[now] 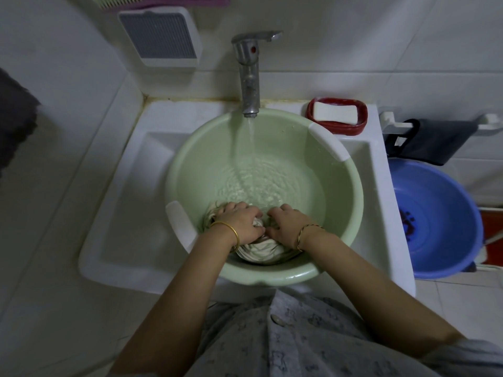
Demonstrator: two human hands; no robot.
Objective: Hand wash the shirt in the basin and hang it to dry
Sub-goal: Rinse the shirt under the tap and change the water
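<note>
The shirt (261, 251) is a wet, bunched-up lump in the green basin (196, 164). It lies at the low side of the bowl, just below the middle of the frame. My left grip (239, 221) and my right grip (285, 224) sit side by side on top of it, nearly touching each other. Both are closed on the cloth, with fingers curled into the folds.

Water runs from the tap (249, 77) at the top middle of the frame. It lands in the far part of the basin, apart from the shirt. The water looks shallow.

I think this is the rubbing or rinsing part. To do it well, I should hold a bit of cloth in each grip and rub one bit on the other. Then I should move to a new bit, so no part gets missed. I should also push the shirt down under the water now and then. The soap (334, 112) sits in the red dish (362, 123) at the upper right, if I need more. I should watch that the water does not rise over the rim. Hanging is not yet done.
</note>
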